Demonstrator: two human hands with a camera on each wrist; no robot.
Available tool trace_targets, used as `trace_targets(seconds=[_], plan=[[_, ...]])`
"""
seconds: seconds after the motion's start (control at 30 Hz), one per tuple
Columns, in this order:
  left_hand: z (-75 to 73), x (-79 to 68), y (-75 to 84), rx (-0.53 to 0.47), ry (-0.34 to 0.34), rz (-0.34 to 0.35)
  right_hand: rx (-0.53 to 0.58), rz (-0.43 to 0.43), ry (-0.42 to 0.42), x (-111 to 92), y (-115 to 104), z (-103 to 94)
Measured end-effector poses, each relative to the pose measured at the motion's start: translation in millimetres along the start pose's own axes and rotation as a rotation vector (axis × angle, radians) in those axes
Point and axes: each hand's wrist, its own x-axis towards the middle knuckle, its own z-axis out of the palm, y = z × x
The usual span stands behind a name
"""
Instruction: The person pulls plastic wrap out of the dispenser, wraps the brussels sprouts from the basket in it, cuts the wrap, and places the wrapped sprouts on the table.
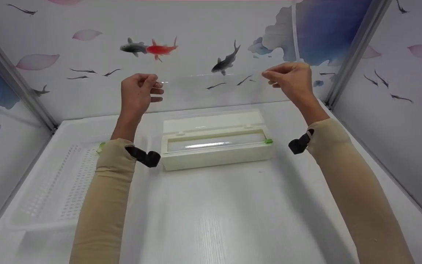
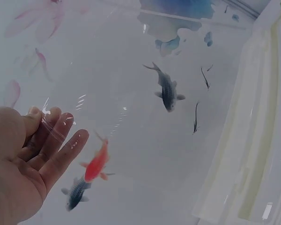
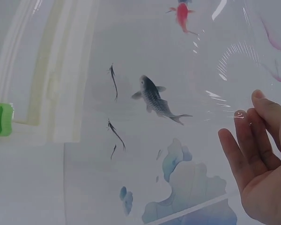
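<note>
- We pinch one side of the clear film with the left hand and the other side with the right hand, the other fingers loosely apart.
- We see it spread between the hands, upper edge running left to right, roughly parallel with the long white box.
- The box lies below, neither hand clearly nearer; we cannot tell whether film and box are joined.

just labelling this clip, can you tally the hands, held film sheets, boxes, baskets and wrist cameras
Hands: 2 (left hand, right hand)
Film sheet: 1
Box: 1
Basket: 1
Wrist cameras: 2
Total: 7
</note>
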Motion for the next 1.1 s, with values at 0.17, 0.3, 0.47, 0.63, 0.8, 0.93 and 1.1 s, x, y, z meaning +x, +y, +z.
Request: trace_targets(seconds=[0.17,0.3,0.47,0.63,0.8,0.93,1.1], plan=[[-3.4,0.6,12.9,0.027,-0.007,0.038,0.051,-0.047,0.051,3.1,-8.5,-0.4],[-4.2,0.0,24.0,0.028,-0.006,0.061,0.086,-0.083,0.079,5.4,-14.2,-3.4],[-4.7,-2.7,31.0,0.028,-0.002,0.079,0.119,-0.117,0.089,3.8,-17.2,-7.4],[-7.4,-8.9,33.2,0.010,0.010,0.120,0.135,-0.161,0.091,-4.9,-18.3,-9.6],[-11.1,-19.0,37.4,-0.029,0.007,0.175,0.193,-0.204,0.092,-16.9,-19.3,-13.8],[-13.3,-31.1,39.6,0.001,-0.012,0.253,0.296,-0.239,0.081,-30.8,-16.3,-20.2],[-12.4,-45.9,43.0,0.006,-0.039,0.354,0.330,-0.299,0.107,-50.5,-12.9,-30.9]])
